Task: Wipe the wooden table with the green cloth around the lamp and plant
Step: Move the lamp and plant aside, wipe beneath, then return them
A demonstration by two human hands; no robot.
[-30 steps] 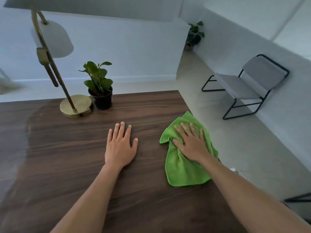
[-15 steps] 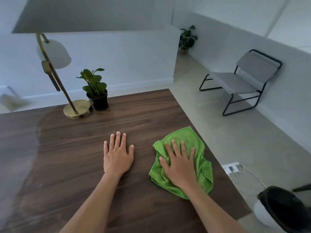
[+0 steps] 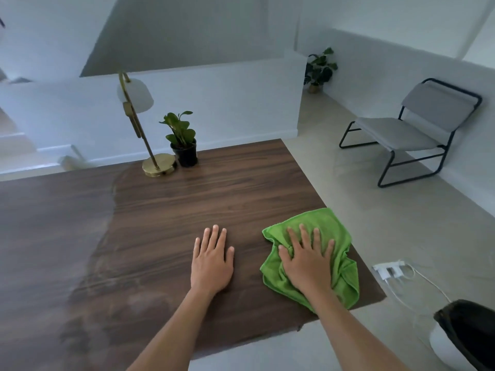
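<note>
The green cloth (image 3: 340, 253) lies bunched near the right edge of the dark wooden table (image 3: 160, 236). My right hand (image 3: 308, 261) presses flat on it, fingers spread. To its left, my left hand (image 3: 213, 259) rests palm down on the bare wood, holding nothing. At the far edge of the table stand a brass lamp (image 3: 158, 167) with a white shade and a small potted plant (image 3: 183, 145) in a black pot, side by side, well beyond both hands.
The table's right edge and near right corner are close to the cloth. On the floor to the right lie a white power strip (image 3: 388, 271) with cables and a black-lined bin (image 3: 466, 333). A grey chair (image 3: 412, 132) stands by the wall.
My right hand has dragged the cloth toward me and it is now more bunched. The left hand stays flat on the table. The view has pulled back.
</note>
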